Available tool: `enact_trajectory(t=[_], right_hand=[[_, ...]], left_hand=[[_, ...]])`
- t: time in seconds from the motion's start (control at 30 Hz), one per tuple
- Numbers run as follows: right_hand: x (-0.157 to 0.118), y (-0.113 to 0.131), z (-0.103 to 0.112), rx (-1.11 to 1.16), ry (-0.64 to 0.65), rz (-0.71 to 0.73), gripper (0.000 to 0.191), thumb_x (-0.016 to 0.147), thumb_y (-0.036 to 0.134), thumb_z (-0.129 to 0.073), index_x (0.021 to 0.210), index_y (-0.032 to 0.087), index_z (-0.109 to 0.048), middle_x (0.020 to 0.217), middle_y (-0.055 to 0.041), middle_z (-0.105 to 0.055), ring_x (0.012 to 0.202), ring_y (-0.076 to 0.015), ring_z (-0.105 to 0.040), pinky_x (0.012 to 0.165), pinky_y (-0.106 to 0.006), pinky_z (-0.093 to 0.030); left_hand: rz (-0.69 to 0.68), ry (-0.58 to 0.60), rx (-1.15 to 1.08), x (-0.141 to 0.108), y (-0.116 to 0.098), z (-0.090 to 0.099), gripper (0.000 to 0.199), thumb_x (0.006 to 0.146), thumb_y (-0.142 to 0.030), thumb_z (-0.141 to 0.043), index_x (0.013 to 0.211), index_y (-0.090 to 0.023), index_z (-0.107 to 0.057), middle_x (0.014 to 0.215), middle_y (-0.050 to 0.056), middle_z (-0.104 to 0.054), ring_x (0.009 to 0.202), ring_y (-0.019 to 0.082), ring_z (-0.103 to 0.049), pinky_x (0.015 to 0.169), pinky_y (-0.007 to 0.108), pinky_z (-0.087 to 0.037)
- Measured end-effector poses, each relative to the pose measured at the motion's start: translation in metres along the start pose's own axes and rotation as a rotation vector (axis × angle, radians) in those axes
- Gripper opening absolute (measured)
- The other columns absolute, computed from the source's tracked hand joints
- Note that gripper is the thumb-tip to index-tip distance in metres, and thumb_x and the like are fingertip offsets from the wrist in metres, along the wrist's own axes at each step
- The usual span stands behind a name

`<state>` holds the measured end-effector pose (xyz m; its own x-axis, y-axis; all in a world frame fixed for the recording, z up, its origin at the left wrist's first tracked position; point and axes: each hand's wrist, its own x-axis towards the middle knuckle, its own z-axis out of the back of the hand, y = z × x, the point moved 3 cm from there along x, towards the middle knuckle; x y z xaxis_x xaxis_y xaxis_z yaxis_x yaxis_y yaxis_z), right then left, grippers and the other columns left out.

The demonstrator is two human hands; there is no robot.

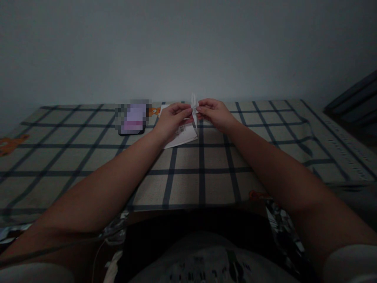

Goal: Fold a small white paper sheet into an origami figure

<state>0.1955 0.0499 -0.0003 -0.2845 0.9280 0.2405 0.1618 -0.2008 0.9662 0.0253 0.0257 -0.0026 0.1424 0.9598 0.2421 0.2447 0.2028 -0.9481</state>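
Near the back of the cloth-covered table, my left hand (173, 118) and my right hand (215, 112) face each other. Between their fingertips stands a narrow, folded white piece of paper (194, 103), pinched from both sides. Below and behind my left hand lies a flat white printed sheet (185, 135), partly hidden by that hand. Whether the folded piece and the sheet are joined, I cannot tell.
A phone (134, 118) with a blurred screen lies left of my left hand. A checked tablecloth (188, 157) with bear prints covers the table, which meets a plain wall (188, 47). Dark slatted furniture (356, 102) stands at the far right.
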Motion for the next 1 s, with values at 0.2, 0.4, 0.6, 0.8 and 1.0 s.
enact_trajectory(t=[0.2, 0.4, 0.6, 0.8, 1.0], right_hand=[[0.0008, 0.0001, 0.0, -0.034, 0.011, 0.025, 0.023, 0.084, 0.03, -0.082, 0.092, 0.019, -0.064, 0.084, 0.0016, -0.064, 0.075, -0.0102, -0.065, 0.076, -0.026, -0.058], [-0.0011, 0.0013, -0.0011, 0.048, 0.037, -0.002, 0.026, 0.081, 0.032, -0.085, 0.095, 0.02, -0.065, 0.089, 0.0004, -0.069, 0.077, -0.0107, -0.066, 0.076, -0.025, -0.059], [-0.0009, -0.0019, -0.0008, 0.079, 0.081, -0.013, 0.03, 0.078, 0.032, -0.088, 0.094, 0.019, -0.067, 0.086, 0.0003, -0.07, 0.075, -0.01, -0.066, 0.074, -0.023, -0.058], [-0.001, -0.0019, -0.0009, 0.041, 0.104, 0.006, 0.03, 0.079, 0.034, -0.087, 0.095, 0.02, -0.066, 0.086, 0.0008, -0.07, 0.074, -0.0095, -0.065, 0.072, -0.023, -0.058], [-0.0021, 0.0031, -0.0025, 0.001, 0.072, 0.037, 0.028, 0.083, 0.033, -0.084, 0.096, 0.019, -0.064, 0.086, 0.0008, -0.069, 0.076, -0.0099, -0.066, 0.075, -0.025, -0.059]], left_hand=[[-0.01, 0.004, 0.034, 0.0005, -0.0005, -0.0004, 0.039, 0.067, -0.041, -0.093, 0.089, -0.02, -0.069, 0.088, 0.002, -0.075, 0.079, 0.016, -0.073, 0.082, 0.033, -0.064], [0.006, 0.036, 0.008, 0.0005, -0.0009, -0.0008, 0.039, 0.07, -0.043, -0.092, 0.093, -0.02, -0.071, 0.091, 0.004, -0.076, 0.084, 0.018, -0.075, 0.081, 0.034, -0.064], [0.029, 0.022, -0.005, 0.0, 0.0008, -0.0006, 0.037, 0.071, -0.034, -0.089, 0.1, -0.021, -0.07, 0.093, 0.004, -0.076, 0.082, 0.017, -0.074, 0.077, 0.033, -0.064], [0.029, 0.014, -0.011, 0.0002, 0.0009, -0.0008, 0.037, 0.067, -0.027, -0.09, 0.096, -0.023, -0.067, 0.081, -0.002, -0.07, 0.073, 0.013, -0.069, 0.07, 0.027, -0.062], [0.029, 0.08, -0.025, 0.001, -0.0001, -0.0002, 0.044, 0.066, -0.033, -0.094, 0.099, -0.023, -0.065, 0.082, -0.002, -0.069, 0.074, 0.013, -0.069, 0.072, 0.027, -0.061]])
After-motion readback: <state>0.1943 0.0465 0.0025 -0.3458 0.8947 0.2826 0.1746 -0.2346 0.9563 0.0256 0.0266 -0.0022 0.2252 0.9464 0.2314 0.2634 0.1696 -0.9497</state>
